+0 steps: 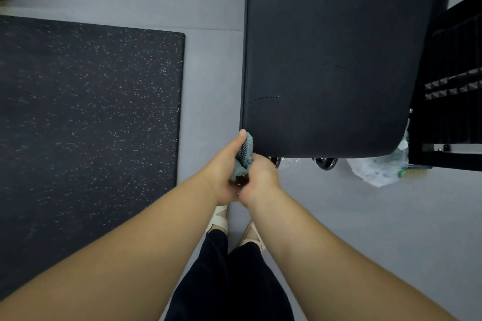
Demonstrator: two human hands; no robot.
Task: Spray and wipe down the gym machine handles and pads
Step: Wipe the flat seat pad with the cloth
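Your 2 hands meet just off the near left corner of the black bench pad [326, 60]. Your left hand [224, 172] grips the teal cloth [246, 154], with the thumb laid straight along it and its tip almost at the pad's corner. Your right hand [260, 177] curls round the lower bunch of the cloth from the other side. A small dark brown thing [238, 180] sits between your palms, and I cannot tell what it is. The cloth lies right at the pad's edge, but whether it touches is unclear.

A thin line of droplets [263, 98] lies on the pad near its left edge, with fainter specks farther up. So the pad looks sprayed, and wiping seems to be the step in hand.

- Refold the bunched cloth into 1 flat face so more of it meets the vinyl.
- Press with 1 palm and free the other hand.
- Start at the droplet line, before it dries.
- Pull long, overlapping strokes from the far end toward you.
- Run the cloth down the left side seam and round the curved near edge, where sweat likely collects.
- Turn to a fresh face when the first is damp.

No spray bottle is in view.
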